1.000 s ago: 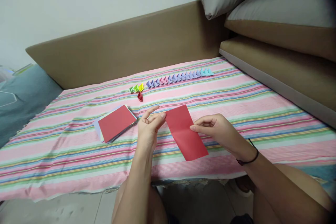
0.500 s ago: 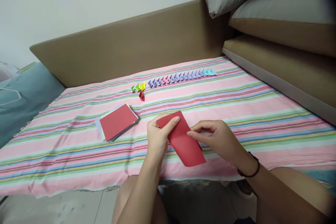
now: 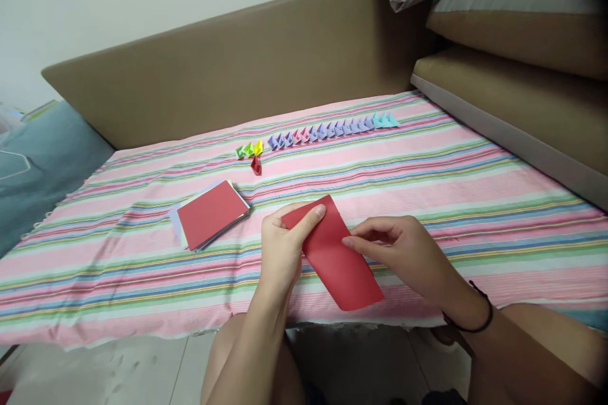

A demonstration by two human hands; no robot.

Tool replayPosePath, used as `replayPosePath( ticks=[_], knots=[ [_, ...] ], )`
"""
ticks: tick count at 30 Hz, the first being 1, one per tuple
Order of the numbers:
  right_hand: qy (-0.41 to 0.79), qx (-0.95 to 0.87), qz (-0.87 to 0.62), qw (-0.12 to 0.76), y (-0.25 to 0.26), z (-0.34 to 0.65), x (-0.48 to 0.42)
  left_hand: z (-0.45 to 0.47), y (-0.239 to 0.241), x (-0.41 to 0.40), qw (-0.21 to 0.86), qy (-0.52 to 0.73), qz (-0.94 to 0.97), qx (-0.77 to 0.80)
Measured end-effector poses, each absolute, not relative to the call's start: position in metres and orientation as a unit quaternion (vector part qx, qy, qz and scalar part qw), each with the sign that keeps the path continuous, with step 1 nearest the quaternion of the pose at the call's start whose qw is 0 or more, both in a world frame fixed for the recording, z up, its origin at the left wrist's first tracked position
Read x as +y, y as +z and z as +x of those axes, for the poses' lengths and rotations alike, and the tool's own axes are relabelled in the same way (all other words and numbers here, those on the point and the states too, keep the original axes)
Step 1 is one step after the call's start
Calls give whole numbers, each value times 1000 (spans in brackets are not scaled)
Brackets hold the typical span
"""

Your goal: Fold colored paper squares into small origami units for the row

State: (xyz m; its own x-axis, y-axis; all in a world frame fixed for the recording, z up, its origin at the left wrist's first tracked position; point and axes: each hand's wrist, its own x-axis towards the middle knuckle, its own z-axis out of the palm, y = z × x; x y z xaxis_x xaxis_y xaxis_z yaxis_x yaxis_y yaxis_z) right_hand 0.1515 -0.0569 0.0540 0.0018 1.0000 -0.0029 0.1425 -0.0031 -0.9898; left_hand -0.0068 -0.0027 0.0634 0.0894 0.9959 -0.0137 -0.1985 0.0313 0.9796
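Observation:
A red sheet of paper (image 3: 344, 266), long and narrow, is held tilted above the striped cloth near its front edge. My left hand (image 3: 287, 234) grips its upper left end, thumb on top and fingers underneath. At the sheet's right edge, my right hand (image 3: 401, 250) pinches the paper between thumb and forefinger; the other fingers curl behind. To the left lies a stack of coloured paper (image 3: 213, 215) with a red sheet on top. Beyond it sits a small dark red folded paper piece (image 3: 256, 166), close to green and yellow folded pieces (image 3: 249, 149).
Across the back of the striped cloth (image 3: 142, 266) runs a row of small purple, pink and light blue folded pieces (image 3: 332, 131). Behind it rises a brown backrest (image 3: 237, 63). Cushions (image 3: 513, 88) are piled at the right. A blue-green armrest (image 3: 47, 171) stands at the left.
The view has shifted slightly, so the background sits higher. The red sheet's lower end has moved a little right and down, and my right hand has slid slightly right. Both hands keep hold of the paper.

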Motion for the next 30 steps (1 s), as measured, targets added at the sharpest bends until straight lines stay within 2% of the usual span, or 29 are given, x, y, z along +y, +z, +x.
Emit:
replayPosePath(
  ticks=[21, 30],
  knots=[
    [492, -520, -545, 436, 52, 153, -55, -4, 63, -3, 596, 518, 437, 431],
    [493, -531, -520, 451, 51, 154, -55, -6, 59, -1, 602, 508, 446, 425]
  ],
)
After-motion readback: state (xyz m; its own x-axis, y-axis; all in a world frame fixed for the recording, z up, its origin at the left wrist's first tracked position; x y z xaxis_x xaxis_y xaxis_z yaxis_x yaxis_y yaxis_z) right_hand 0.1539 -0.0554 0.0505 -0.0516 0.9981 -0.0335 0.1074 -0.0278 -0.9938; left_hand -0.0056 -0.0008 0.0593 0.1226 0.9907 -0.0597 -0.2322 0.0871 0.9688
